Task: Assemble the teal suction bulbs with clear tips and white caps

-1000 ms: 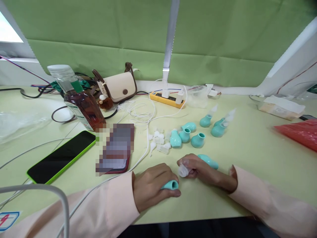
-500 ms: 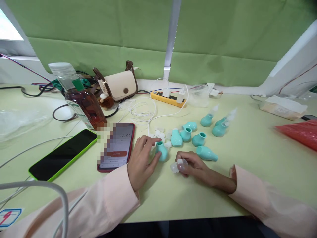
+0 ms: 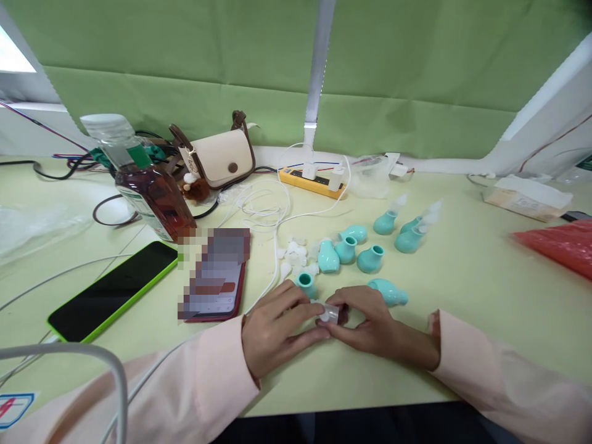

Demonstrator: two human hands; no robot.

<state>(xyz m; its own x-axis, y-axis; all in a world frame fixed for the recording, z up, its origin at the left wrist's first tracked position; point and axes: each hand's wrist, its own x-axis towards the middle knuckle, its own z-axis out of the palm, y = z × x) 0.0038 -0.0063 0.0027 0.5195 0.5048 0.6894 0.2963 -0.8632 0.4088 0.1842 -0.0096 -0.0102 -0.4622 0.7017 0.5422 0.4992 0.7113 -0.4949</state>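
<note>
In front of me, both hands meet at a small translucent plastic piece [image 3: 330, 313]. My right hand [image 3: 370, 317] grips it between thumb and fingers. From the other side, my left hand [image 3: 282, 327] closes its thumb and fingertips on it. Just behind my left fingers stands a teal squeeze bulb [image 3: 306, 284], mouth up, partly hidden by the hand. A teal bulb [image 3: 388, 291] lies on its side beyond my right hand. Farther back are several more, among them an upright open bulb [image 3: 370, 259] and one with a translucent pointed tip [image 3: 385, 221].
Small white translucent parts [image 3: 296, 254] lie in a heap behind my left hand. A red-cased phone [image 3: 231, 271] and a green-cased phone [image 3: 113, 290] lie at left, near a bottle [image 3: 152, 197]. White cable loops lead to a yellow power strip [image 3: 300, 180]; a red bag [image 3: 555, 246] lies right.
My left hand has let go of the teal bulb, leaving it standing, and moved right and nearer to the translucent piece in my right hand. Both hands now touch that piece.
</note>
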